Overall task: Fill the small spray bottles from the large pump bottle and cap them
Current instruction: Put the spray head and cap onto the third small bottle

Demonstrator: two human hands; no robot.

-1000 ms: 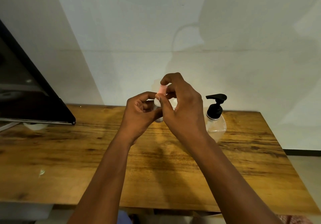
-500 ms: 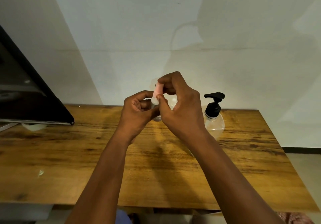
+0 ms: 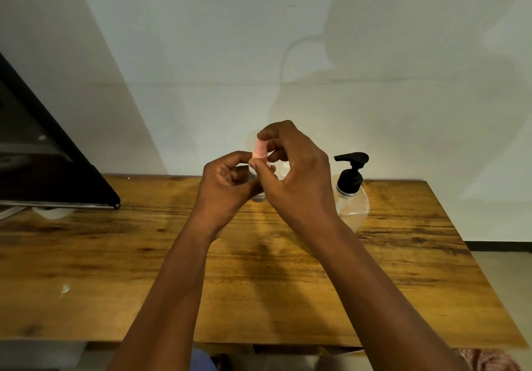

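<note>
I am holding a small clear spray bottle [image 3: 258,195] up over the middle of the wooden table [image 3: 115,255], just above centre frame, with my left hand [image 3: 227,189] wrapping its curled fingers around the bottle's body so that only a sliver of it is showing below my fingers. My right hand [image 3: 296,175] is pinching the pink cap [image 3: 260,149] at the bottle's top between thumb and forefinger, the other fingers curling loosely behind it. The cap is sitting upright, tilting slightly to the left; I cannot tell whether it is seated fully on the neck. To the right of my hands, the large pump bottle [image 3: 352,198] with its black pump head [image 3: 351,166] is standing upright on the table, partly hidden behind my right wrist. At the left edge of the frame a dark, slanted screen [image 3: 43,155] is leaning over the table.
</note>
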